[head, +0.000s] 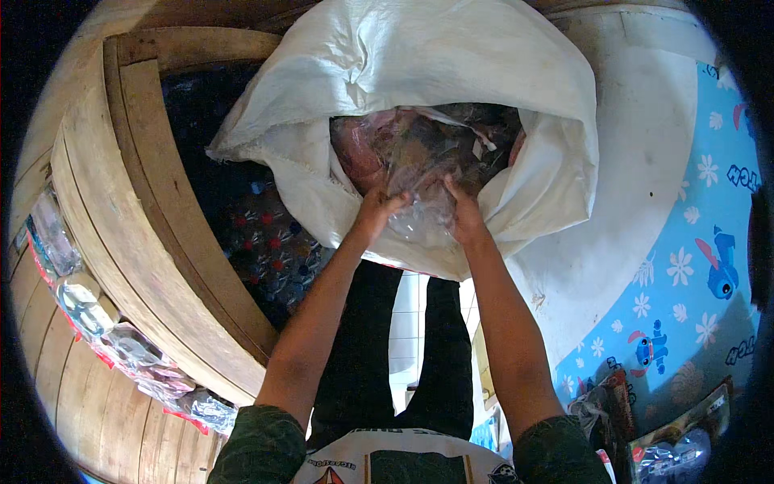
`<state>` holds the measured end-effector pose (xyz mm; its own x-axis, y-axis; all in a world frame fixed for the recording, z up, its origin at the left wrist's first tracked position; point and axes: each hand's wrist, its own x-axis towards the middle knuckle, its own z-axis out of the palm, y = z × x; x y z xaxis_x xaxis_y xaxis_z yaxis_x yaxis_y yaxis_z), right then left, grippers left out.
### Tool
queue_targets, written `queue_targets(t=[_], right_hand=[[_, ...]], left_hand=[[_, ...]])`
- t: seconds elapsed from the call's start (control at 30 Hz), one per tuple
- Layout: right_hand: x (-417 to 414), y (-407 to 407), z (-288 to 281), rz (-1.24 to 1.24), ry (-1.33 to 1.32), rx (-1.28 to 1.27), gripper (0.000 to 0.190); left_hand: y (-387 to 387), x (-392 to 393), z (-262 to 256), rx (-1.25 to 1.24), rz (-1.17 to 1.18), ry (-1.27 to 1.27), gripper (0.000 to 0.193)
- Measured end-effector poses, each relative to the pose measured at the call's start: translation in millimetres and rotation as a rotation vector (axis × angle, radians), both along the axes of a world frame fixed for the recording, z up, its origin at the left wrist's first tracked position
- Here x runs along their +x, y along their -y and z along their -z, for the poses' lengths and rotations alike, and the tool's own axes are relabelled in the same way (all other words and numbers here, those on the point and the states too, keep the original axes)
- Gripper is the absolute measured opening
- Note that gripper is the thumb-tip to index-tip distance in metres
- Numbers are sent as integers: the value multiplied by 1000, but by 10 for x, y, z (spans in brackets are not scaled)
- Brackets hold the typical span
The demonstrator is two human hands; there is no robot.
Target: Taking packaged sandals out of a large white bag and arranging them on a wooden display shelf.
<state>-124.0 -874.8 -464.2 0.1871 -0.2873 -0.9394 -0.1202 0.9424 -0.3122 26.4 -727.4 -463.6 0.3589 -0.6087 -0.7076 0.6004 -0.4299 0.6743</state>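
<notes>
A large white woven sack [459, 60] stands before me with its mouth turned towards me. Inside lie dark and reddish contents [363, 145] wrapped in plastic; what they are cannot be made out. At the near rim of the mouth, my left hand [381, 212] pinches one side of a crumpled clear plastic bag [417, 212]. The other side of that bag is between the thumb and fingers of my right hand [464, 209]. Some fingertips of both hands are hidden by the plastic and the sack's folds.
A wooden-edged bin [163, 163] at the left holds dark items with red spots [266, 227]. Packaged goods [133, 345] line its outer side. At the right are a white panel [629, 151], a blue cartoon-printed sheet [677, 302] and plastic-wrapped packets [677, 451]. White floor tiles [405, 327] show between my legs.
</notes>
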Motion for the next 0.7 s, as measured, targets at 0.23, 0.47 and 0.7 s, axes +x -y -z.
queue_targets(t=[0.23,0.47,0.7], right_hand=[[349,78,-271,-528,-29,74,73],[-208,105,102,-703,-161,-712,79],[-11,103,-534,-504,-1,-23,88]], left_hand=[[-274,203,-171,146,79,-311,54],[-241,-286,86,249,-32,-371,55],[-432,-213,55,-35,-191,-495,49]])
